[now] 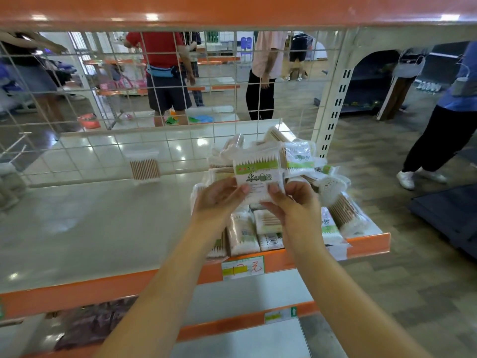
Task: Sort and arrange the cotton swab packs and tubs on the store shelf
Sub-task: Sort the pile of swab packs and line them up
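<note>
A flat cotton swab pack with a green and white label is held upright above the shelf between both hands. My left hand grips its lower left edge and my right hand its lower right edge. Under and behind it lies a loose pile of swab packs and a round swab tub on the right end of the grey shelf. One single swab pack stands alone against the wire mesh back.
The wire mesh back closes the shelf behind, and an orange shelf hangs overhead. An orange front lip with a price tag runs below. A white slotted upright stands at the right. People stand in the aisles beyond.
</note>
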`<action>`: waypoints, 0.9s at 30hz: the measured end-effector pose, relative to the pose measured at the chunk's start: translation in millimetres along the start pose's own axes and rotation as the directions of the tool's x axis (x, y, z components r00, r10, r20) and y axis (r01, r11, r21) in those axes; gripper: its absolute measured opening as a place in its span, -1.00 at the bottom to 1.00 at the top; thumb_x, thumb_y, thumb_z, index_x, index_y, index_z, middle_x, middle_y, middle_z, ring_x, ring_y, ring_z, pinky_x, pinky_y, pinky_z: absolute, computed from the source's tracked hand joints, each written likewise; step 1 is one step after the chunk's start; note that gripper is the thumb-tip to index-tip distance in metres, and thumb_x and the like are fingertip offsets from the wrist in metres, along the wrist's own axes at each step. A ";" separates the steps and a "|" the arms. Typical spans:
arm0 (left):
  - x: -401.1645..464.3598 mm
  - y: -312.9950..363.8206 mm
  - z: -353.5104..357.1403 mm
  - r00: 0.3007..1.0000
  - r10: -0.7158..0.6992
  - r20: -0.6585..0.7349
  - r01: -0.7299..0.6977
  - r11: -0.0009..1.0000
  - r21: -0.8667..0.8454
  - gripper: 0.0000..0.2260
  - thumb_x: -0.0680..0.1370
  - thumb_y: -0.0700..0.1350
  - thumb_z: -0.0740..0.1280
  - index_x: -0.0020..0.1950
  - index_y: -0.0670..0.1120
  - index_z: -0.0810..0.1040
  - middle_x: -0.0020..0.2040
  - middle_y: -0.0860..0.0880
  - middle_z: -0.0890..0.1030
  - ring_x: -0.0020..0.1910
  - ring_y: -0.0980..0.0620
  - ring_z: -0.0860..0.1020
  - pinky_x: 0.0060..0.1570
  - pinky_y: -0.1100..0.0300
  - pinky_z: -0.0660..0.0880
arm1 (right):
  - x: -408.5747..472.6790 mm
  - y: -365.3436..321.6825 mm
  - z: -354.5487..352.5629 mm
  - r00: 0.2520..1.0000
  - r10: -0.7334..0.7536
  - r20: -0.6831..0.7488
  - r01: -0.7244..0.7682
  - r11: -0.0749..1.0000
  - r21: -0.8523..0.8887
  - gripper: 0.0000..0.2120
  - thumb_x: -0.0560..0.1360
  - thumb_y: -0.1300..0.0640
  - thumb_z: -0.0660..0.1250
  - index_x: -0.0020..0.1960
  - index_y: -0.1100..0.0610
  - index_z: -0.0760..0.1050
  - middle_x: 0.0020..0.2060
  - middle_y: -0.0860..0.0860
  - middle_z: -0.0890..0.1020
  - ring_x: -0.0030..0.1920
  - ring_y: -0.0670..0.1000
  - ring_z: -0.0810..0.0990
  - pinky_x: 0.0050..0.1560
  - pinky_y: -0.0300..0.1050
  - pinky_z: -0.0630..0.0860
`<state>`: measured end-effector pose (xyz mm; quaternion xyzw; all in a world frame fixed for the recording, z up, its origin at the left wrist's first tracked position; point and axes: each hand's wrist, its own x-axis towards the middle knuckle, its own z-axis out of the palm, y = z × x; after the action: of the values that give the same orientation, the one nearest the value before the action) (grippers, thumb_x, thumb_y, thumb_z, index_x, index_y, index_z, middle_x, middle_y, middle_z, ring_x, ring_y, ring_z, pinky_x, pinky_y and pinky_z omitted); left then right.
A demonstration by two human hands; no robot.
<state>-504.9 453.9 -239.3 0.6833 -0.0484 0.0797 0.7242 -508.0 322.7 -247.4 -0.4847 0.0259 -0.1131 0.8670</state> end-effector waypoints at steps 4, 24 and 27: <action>-7.7 -7.1 -1.8 0.999 -0.047 0.013 0.048 0.997 -0.059 -0.83 0.43 -0.25 0.40 -0.01 -0.07 0.59 -0.16 0.08 0.69 -0.12 0.12 0.65 -0.11 0.27 0.56 | -11.4 8.2 -2.8 0.998 0.061 0.008 -0.061 0.994 0.089 -0.78 0.28 0.25 0.40 -0.29 0.17 0.32 -0.44 -0.08 0.56 -0.27 -0.07 0.64 -0.27 -0.24 0.58; -19.6 -18.4 -2.1 0.990 -0.045 -0.135 0.044 0.999 -0.009 -0.69 0.33 -0.18 0.48 0.00 -0.21 0.48 -0.11 -0.16 0.59 -0.17 -0.02 0.59 -0.24 0.10 0.57 | -14.2 -5.8 8.1 0.851 -0.276 0.446 0.524 0.407 -0.748 -0.84 0.50 0.25 0.30 0.06 0.17 0.55 -0.05 0.01 0.56 -0.11 -0.07 0.53 -0.10 -0.28 0.45; -22.0 -18.6 0.8 0.976 0.082 -0.202 -0.049 0.985 0.166 -0.72 0.25 0.01 0.46 -0.14 -0.04 0.48 -0.24 -0.03 0.57 -0.21 0.00 0.57 -0.23 0.05 0.57 | -19.2 -4.8 14.8 0.862 -0.272 0.428 0.506 0.396 -0.766 -0.79 0.54 0.16 0.27 0.14 0.18 0.54 0.01 0.05 0.59 -0.01 0.00 0.54 -0.05 -0.17 0.45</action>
<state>-523.1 451.0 -261.4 0.7251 0.0117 0.1783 0.6651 -525.3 336.9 -236.7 -0.8509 -0.1383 -0.2273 0.4529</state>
